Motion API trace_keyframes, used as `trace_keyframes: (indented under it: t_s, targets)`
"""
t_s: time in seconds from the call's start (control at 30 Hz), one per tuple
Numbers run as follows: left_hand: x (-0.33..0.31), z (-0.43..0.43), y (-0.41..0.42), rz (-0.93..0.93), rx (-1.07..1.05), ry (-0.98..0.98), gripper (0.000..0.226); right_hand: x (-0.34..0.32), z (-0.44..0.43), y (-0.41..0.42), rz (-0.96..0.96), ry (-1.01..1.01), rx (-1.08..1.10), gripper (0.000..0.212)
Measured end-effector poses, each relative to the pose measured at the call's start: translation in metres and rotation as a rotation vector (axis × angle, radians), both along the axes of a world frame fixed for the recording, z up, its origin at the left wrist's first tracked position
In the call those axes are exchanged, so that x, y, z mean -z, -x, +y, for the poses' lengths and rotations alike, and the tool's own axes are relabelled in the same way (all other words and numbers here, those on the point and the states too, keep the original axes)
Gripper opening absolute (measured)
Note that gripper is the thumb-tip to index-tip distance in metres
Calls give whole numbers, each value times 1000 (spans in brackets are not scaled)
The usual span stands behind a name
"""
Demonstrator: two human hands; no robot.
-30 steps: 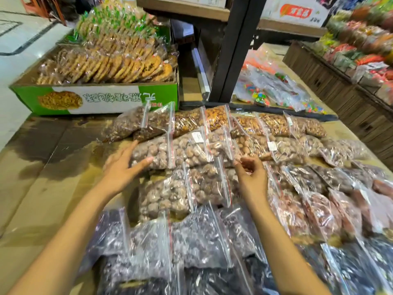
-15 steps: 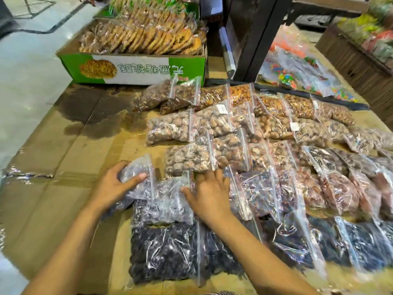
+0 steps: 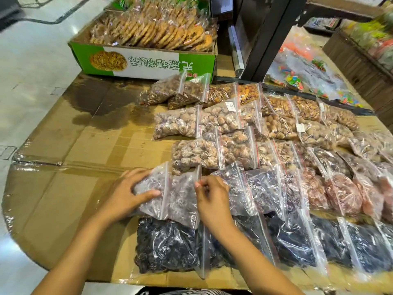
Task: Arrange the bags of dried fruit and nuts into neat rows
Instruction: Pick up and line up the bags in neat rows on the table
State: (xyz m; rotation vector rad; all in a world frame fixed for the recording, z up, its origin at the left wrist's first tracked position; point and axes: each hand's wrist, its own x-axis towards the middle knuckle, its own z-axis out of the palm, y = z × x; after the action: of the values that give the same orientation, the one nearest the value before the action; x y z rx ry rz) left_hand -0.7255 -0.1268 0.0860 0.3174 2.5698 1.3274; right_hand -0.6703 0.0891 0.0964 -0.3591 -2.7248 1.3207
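On the cardboard sheet [image 3: 63,188] the left hand [image 3: 125,196] curls fingers and thumb round the end bag [image 3: 148,185] of a row; the right hand [image 3: 212,201] pinches the zip edge of the neighbouring bag [image 3: 180,201]. Brown-filled bags [image 3: 195,154] crowd just behind, and dark-filled bags [image 3: 168,248] touch in front.

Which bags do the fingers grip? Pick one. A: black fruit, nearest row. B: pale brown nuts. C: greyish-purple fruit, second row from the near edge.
C: the left hand holds the end greyish-purple bag; the right hand pinches the neighbouring bag by its zip edge.
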Motion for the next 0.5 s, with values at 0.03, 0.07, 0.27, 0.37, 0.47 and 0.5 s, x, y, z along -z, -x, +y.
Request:
trace_keyframes:
  t_s: [0.03,0.07,0.27,0.37,0.47,0.5]
  targets:
    - [2,3,-2,87,54,105,94,3,4,-4,5,-7,1,24]
    - [3,6,-3,152,79,154,95,6,8,-7,9,-31,6,25]
    - [24,0,-7,162,-203,61,92,6,18,-5,-1,-129,-38,23]
    - [34,-5,-9,113,-290,-42,93,0,22,-5,-41,89,-6,19]
    - [36,-1,-1,119,-239,-119,80,-9,21,-11,-24,275,11,21]
    - [35,3,0,131,-236,-137,75,-10,21,-13,-3,299,21,22]
